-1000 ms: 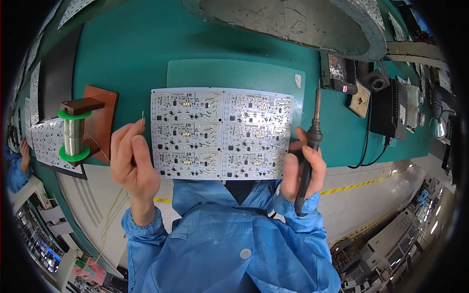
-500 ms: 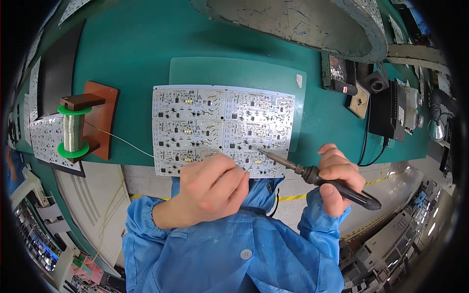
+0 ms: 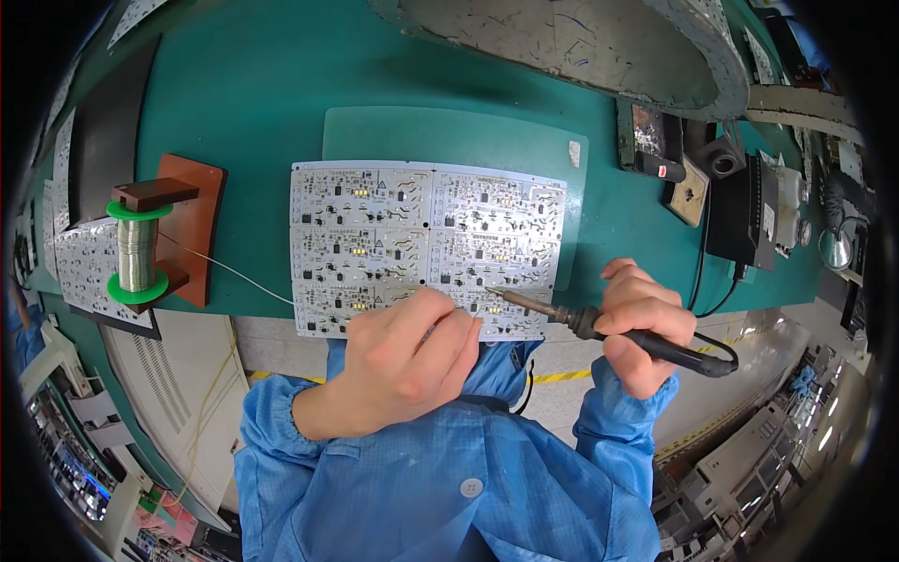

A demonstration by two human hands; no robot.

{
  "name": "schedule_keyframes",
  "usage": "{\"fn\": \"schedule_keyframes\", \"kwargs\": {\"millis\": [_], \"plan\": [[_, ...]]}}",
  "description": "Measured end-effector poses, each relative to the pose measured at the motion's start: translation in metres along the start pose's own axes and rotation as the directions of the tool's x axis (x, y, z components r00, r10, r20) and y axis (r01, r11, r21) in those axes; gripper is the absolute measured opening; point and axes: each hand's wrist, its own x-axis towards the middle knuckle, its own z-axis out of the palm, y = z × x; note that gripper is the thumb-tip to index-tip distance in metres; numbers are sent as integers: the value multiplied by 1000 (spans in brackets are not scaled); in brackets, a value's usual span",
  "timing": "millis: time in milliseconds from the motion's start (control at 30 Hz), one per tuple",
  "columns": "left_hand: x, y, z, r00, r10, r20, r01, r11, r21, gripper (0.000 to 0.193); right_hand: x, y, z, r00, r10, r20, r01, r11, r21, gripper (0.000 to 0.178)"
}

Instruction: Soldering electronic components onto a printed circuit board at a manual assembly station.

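Note:
A white panel of circuit boards (image 3: 361, 201), populated with many small parts, lies on the green mat. My right hand (image 3: 646, 323) grips a soldering iron (image 3: 582, 320) by its dark handle, the metal tip pointing left over the lower right part of the panel. Over the panel's lower edge is my left hand (image 3: 407, 361), fingers pinched together. Solder wire (image 3: 234, 271) runs from a spool with green flanges (image 3: 138, 253) toward the panel's left edge and my left hand. The wire's stretch near my left fingers is mostly hidden by the hand.
The spool sits on a reddish-brown stand (image 3: 201, 234). At the right are a black soldering station (image 3: 740, 220), an iron holder (image 3: 723, 161) and a tip-cleaning tray (image 3: 688, 192). A large round-edged lamp (image 3: 581, 47) overhangs the far side of the green table (image 3: 243, 103).
The soldering iron's tip has shifted slightly left over the panel, and my right hand has risen a little in the picture. My left hand has barely moved.

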Motion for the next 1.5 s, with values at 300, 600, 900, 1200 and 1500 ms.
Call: {"fn": "schedule_keyframes", "kwargs": {"millis": [300, 600, 900, 1200, 1500], "plan": [[3, 5, -9, 999, -14, 49, 13, 1000, 20, 17, 15, 4, -7, 995, 30, 90, -35, 998, 56, 16], [0, -11, -51, 973, -205, -107, 217, 968, 124, 20, 16, 6, -9, 995, 31, 100, -37, 998, 59, 17], [-3, -63, -61, 906, -313, -285, 354, 929, 107, 22, -14, 25, -4, 900, -219, -377, 114, 953, -281, 33], [-11, -81, -54, 807, -482, -341, 458, 876, -153, 17, -21, 55, -6, 892, -63, -448, -251, 754, -607, 45], [-4, -81, -61, 885, -407, -228, 408, 912, -47, 13, -22, 53, 8, 841, -75, -535, -281, 786, -551, 45]]}}
